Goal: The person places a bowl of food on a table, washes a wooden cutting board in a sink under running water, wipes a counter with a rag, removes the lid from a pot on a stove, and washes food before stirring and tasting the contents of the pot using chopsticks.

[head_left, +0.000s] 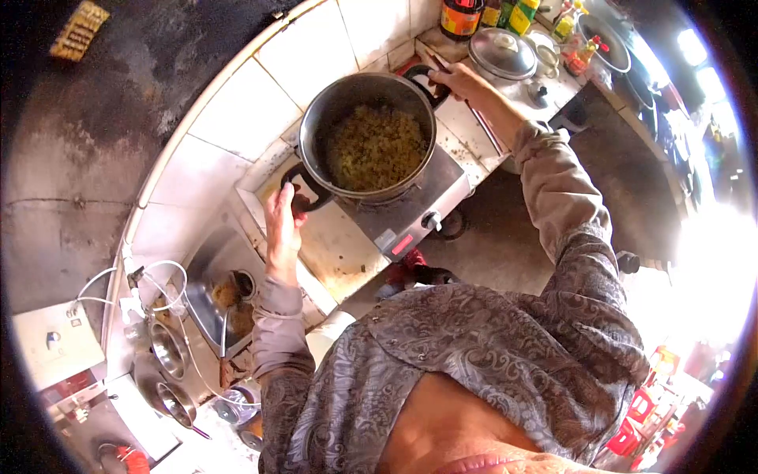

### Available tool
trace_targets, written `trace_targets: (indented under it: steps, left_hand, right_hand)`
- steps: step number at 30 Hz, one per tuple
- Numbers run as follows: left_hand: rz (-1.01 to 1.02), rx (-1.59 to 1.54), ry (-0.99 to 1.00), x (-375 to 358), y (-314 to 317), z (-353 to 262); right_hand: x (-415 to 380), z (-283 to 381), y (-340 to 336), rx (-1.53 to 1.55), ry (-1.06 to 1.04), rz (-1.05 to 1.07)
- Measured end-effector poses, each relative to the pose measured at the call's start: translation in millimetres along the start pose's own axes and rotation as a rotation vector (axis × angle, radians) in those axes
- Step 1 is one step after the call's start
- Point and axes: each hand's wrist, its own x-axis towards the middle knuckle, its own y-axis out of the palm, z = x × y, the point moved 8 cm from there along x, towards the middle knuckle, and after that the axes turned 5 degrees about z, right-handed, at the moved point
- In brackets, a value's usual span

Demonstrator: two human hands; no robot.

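Because the big metal pot (369,141) is wide and full of a greenish-brown cooked mixture, the person holds it from both sides in the head view: the left hand (282,225) is closed around the near black side handle (304,193), and the right hand (456,80) curls over the far black handle (430,83), which likely keeps it level. The pot sits on a single-burner steel stove (410,209) on the tiled worktop (260,103). Beyond the right hand rest a steel lid (502,53) and sauce bottles (505,12), near the stove. Beside the left forearm lies a small sink (213,276), with metal bowls (170,371) nearer the camera.
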Motion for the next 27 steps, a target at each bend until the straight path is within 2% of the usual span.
trace_targets:
  steps: [2,6,8,9,10,12,13,14,15,16,18,19,21,23,25,26,27]
  left_hand:
    - [-0.037,0.052,0.035,-6,1,-19]
    - [0.163,0.230,0.133,-27,26,-68]
    - [0.037,0.269,0.164,-38,36,-78]
    - [0.033,0.268,0.141,-52,47,-85]
    - [0.217,0.334,0.197,-54,65,-92]
    - [0.191,0.316,0.249,-72,92,-98]
    - [0.292,0.355,0.232,-72,102,-91]
    - [0.377,0.301,0.344,-72,118,-83]
    - [0.399,0.308,0.416,-75,133,-78]
    - [0.457,0.325,0.402,-83,151,-68]
    - [0.604,0.363,0.304,-99,185,-47]
    - [0.659,0.360,0.287,-100,199,-32]
    - [0.758,0.352,0.294,-112,217,-14]
    - [0.856,0.310,0.162,-125,223,-4]
    - [0.875,0.321,0.091,-117,221,6]
    - [0.872,0.342,0.067,-103,218,31]
    - [0.829,0.344,-0.049,-108,214,29]
  right_hand:
    - [-7,-12,-5,0.001,0.028,-0.066]
    - [-66,-14,-39,0.154,0.062,-0.081]
    - [-93,-24,-61,0.193,0.048,-0.206]
    - [-108,-27,-69,0.276,0.040,-0.180]
    - [-129,-29,-77,0.358,0.030,-0.171]
    - [-187,-47,-98,0.249,0.187,-0.461]
    - [-217,-46,-99,0.307,0.225,-0.493]
    - [-247,-51,-102,0.365,0.262,-0.523]
    - [-269,-77,-119,0.350,0.294,-0.395]
    - [-297,-103,-126,0.338,0.343,-0.263]
    - [-366,-102,-123,0.367,0.314,-0.746]
    - [-395,-131,-135,0.297,0.413,-0.839]
    - [-442,-171,-141,0.299,0.490,-0.779]
    - [-471,-164,-121,0.369,0.473,-0.629]
    - [-465,-188,-116,0.387,0.342,-0.786]
    - [-446,-182,-106,0.360,0.417,-0.710]
    - [-427,-176,-95,0.329,0.488,-0.629]
